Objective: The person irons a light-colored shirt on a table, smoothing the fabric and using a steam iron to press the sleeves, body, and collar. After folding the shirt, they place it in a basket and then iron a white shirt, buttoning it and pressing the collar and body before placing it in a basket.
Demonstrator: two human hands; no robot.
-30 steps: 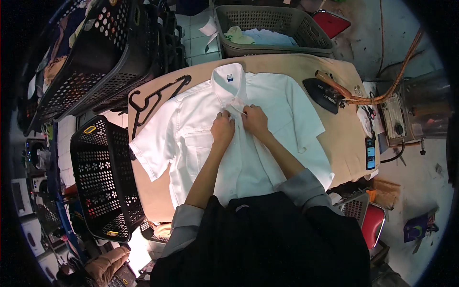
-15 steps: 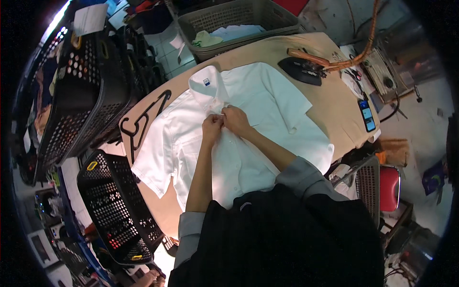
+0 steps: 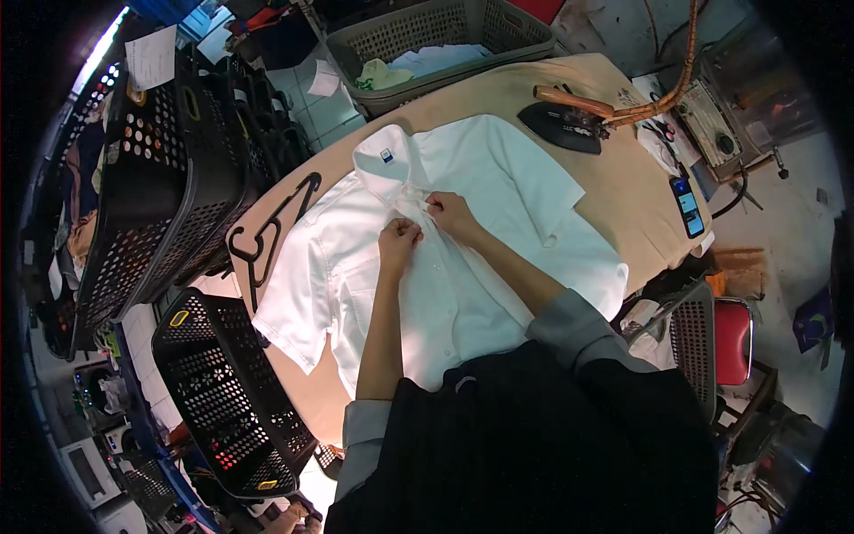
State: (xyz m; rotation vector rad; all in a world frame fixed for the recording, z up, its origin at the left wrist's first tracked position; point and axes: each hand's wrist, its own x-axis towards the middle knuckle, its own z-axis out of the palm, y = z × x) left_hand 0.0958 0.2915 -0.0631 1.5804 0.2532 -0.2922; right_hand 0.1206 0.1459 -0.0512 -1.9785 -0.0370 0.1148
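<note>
Lying flat on the tan ironing table (image 3: 623, 178), front up, a white short-sleeved shirt (image 3: 498, 187) spreads collar away from the person. Left hand (image 3: 398, 242) pinches the placket below the collar; right hand (image 3: 452, 212) pinches it just beside. Black hanger (image 3: 267, 233) lies left; iron (image 3: 562, 127) rests beyond.

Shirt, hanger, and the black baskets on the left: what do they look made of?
Shirt: white woven cloth, matte, by its soft creases and folded collar; the fibre cannot be told. Both hands, left hand and right hand, pinch its front placket. Hanger: black, thin and rigid, probably plastic, possibly coated metal. Baskets: black moulded plastic, by the regular punched holes and slight sheen.
</note>
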